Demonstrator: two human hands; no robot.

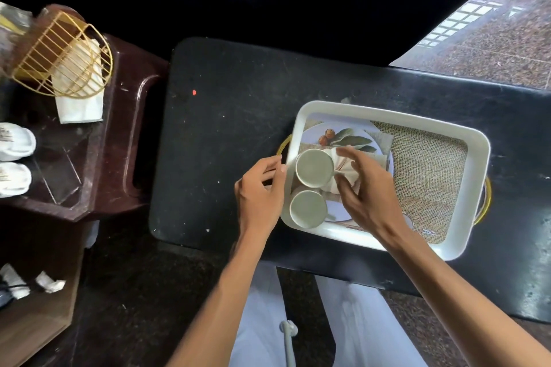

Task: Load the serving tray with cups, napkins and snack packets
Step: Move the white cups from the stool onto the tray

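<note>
On tray (477,176) L edge: 2 cups (314,168), open R hand (368,188) over napkin (346,176) (L hand (261,191) loose, rim-side).

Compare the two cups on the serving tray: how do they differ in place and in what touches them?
The far cup sits nearer the printed fruit, while the near cup sits by the tray's front rim. The far cup lies against the folded napkin under the right hand; the near cup shows its handle pointing right. Both are pale green, upright and empty, at the tray's left end.

Dim scene, wide-angle warped edges, perhaps daylight upper right
</note>
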